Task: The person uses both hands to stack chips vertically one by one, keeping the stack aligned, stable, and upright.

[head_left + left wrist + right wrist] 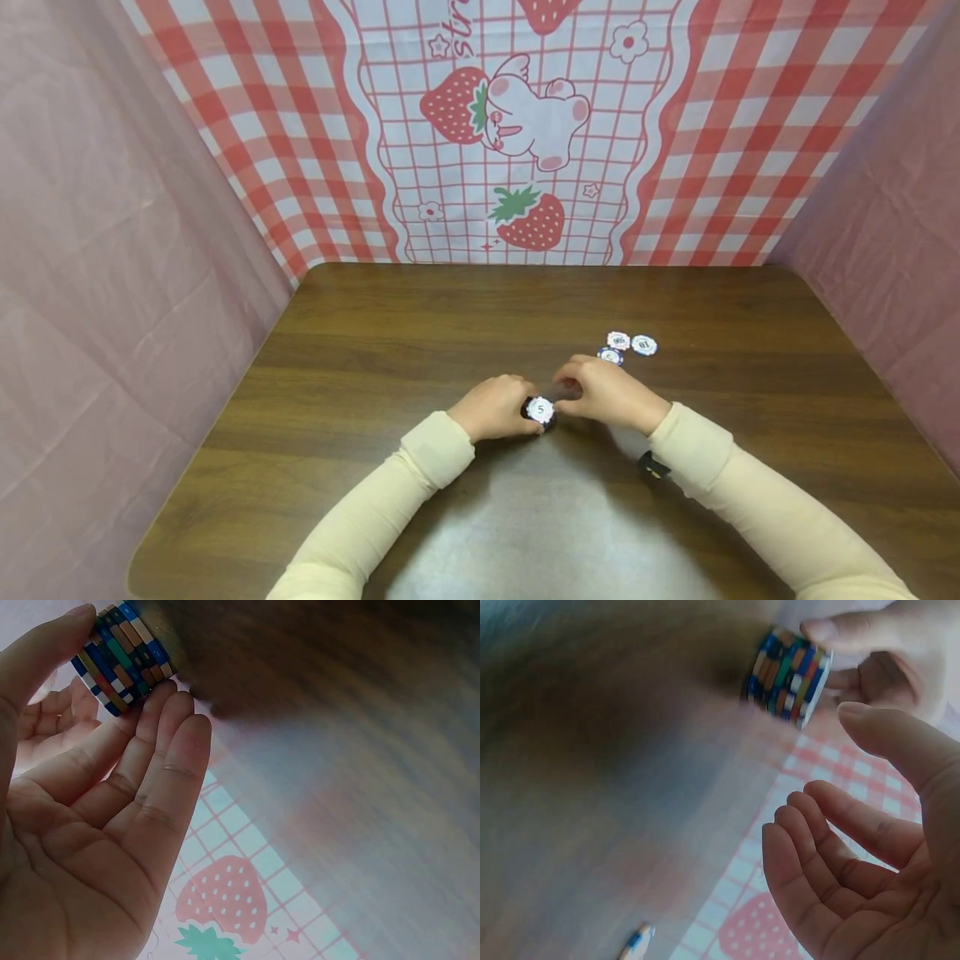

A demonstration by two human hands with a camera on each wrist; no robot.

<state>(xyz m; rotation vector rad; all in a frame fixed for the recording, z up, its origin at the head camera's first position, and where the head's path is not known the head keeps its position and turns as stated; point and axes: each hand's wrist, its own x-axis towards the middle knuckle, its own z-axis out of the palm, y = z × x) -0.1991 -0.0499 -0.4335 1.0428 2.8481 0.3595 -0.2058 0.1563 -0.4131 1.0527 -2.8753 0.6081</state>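
Observation:
A short stack of poker chips [540, 409] stands on the table, its white top chip marked 5. My left hand [497, 407] holds the stack between thumb and fingertips. In the left wrist view the edges of the stack [124, 658] show blue, white, orange and green bands. My right hand [611, 396] is just right of the stack, fingers loosely bent and holding nothing. From the right wrist view, a gap separates that thumb [862, 724] from the stack [789, 677].
Beyond my right hand lie three loose chips: a reddish one [618, 340], a white-faced one marked 10 [644, 344] and a blue-rimmed one [611, 357]. The wooden table [360, 333] ends at a strawberry-print cloth [525, 125]. Pink curtains [112, 292] hang at both sides.

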